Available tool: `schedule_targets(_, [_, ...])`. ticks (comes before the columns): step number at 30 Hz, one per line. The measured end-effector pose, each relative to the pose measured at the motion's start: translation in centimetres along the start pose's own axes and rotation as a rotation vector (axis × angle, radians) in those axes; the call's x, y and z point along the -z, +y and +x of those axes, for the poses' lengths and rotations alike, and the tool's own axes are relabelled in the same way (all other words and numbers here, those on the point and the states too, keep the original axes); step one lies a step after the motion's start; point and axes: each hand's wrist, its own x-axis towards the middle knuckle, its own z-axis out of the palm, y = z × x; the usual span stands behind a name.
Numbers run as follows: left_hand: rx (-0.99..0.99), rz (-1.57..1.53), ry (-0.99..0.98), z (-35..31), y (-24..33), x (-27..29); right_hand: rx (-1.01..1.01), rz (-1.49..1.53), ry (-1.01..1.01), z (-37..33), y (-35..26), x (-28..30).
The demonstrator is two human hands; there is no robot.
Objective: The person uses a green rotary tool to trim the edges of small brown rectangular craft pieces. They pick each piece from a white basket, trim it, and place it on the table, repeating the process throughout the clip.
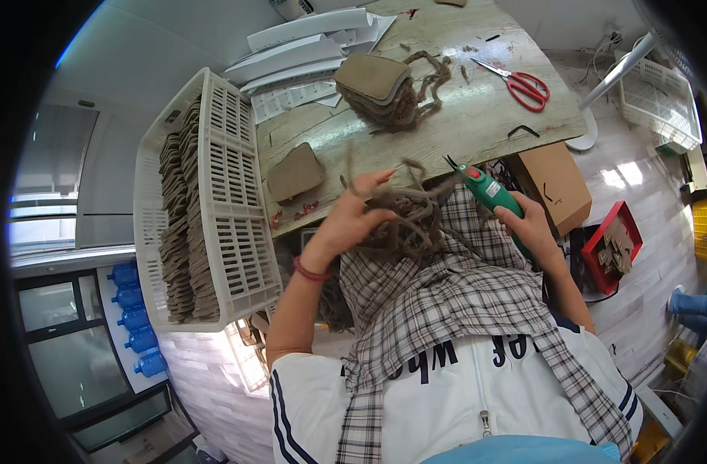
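A tangle of fuzzy brown strands [411, 224] lies on my lap, over the plaid apron [462, 282]. My left hand [352, 220] is at its left side with fingers spread apart, touching or just above the strands. Wrapped round a green handheld electric cutter [481, 185] is my right hand [535, 228]. The cutter's dark, narrow blades point up and left, beside the strands and near the table edge. Some loose strand ends reach toward the cutter; I cannot tell whether they touch it.
On the table [477, 116] are a stack of brown pads [375, 81], a single pad [295, 174], red-handled scissors [516, 81] and papers [299, 58]. A white crate [241, 209] of pads stands left. Right are a cardboard box [551, 185] and red tray [634, 224].
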Motion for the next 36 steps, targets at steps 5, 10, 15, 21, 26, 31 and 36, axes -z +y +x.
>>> schedule_targets(5, [0.023,0.769,-0.094,-1.3,-2.2,-10.0,-0.002,-0.015,0.013,-0.3,-0.2,0.0])
schedule_targets(10, [0.035,0.918,0.264,-2.8,-7.7,-13.9,-0.017,-0.019,-0.012,-0.8,-0.8,-0.9])
schedule_targets(15, [0.034,0.813,0.431,-4.5,-6.0,-11.2,-0.024,-0.014,0.005,-1.2,-0.4,-0.7])
schedule_targets(21, [0.101,0.417,0.631,-10.1,-6.9,-9.6,-0.008,-0.045,0.044,-1.4,-0.7,-0.9])
schedule_targets(26, [0.397,-0.307,0.887,-18.3,-13.1,-7.1,0.001,-0.021,0.042,-1.2,-0.6,-0.6])
schedule_targets(31, [0.706,0.334,0.886,-25.0,-18.9,-5.2,0.014,0.004,0.046,-1.2,-0.2,-0.4])
schedule_targets(36, [0.95,0.782,0.321,-21.2,-15.5,-3.4,0.021,-0.004,0.07,-1.2,-0.5,0.1])
